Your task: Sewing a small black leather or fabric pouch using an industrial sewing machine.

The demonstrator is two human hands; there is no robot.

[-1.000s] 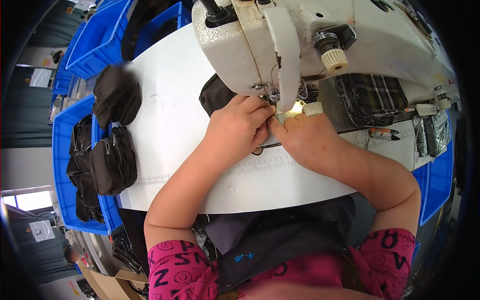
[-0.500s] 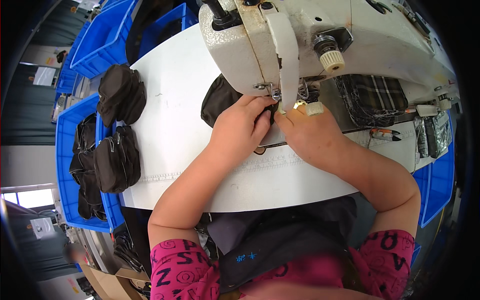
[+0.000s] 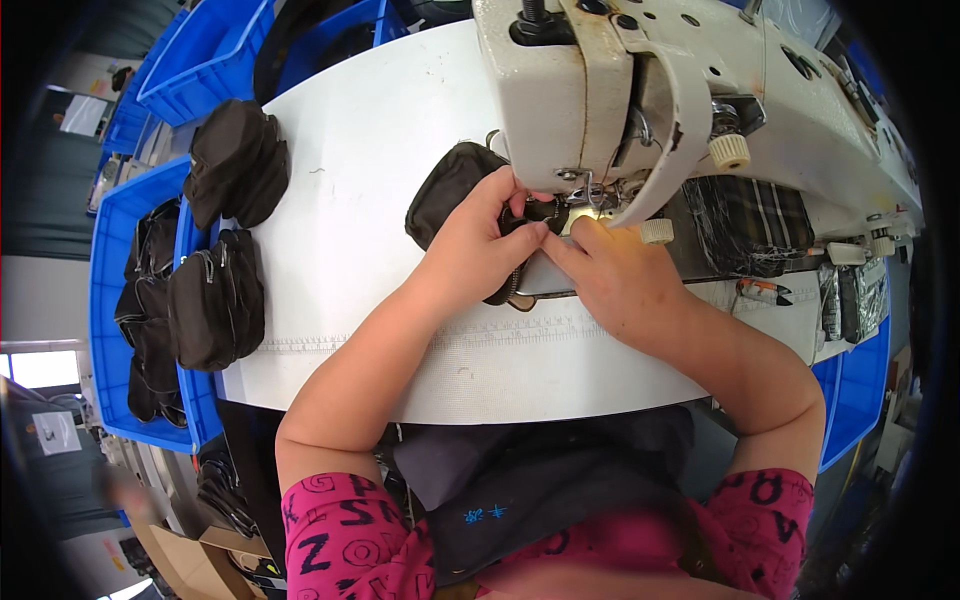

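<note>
A dark brown zippered pouch (image 3: 445,195) lies on the white sewing table, just left of the needle area of a cream sewing machine (image 3: 545,110). My left hand (image 3: 468,245) is closed on the pouch, thumb and fingers pinching its edge. Close beside it, my right hand (image 3: 625,280) has its fingers bent together, with the fingertips at the same edge near the lit presser foot (image 3: 592,195). Part of the pouch is hidden under my left hand. A small loop (image 3: 521,301) sticks out at the pouch's near end.
Stacked dark pouches (image 3: 235,165) and more pouches (image 3: 218,300) sit at the left, by a blue bin (image 3: 105,300) holding others. Plaid fabric pieces (image 3: 750,225) lie under the machine arm. Small snips (image 3: 765,291) and plastic-wrapped packets (image 3: 850,300) are at the right.
My view has shifted, so the machine appears farther right. The pouch and both hands now sit farther left of the needle, and more of the pouch's zippered edge shows between my hands.
</note>
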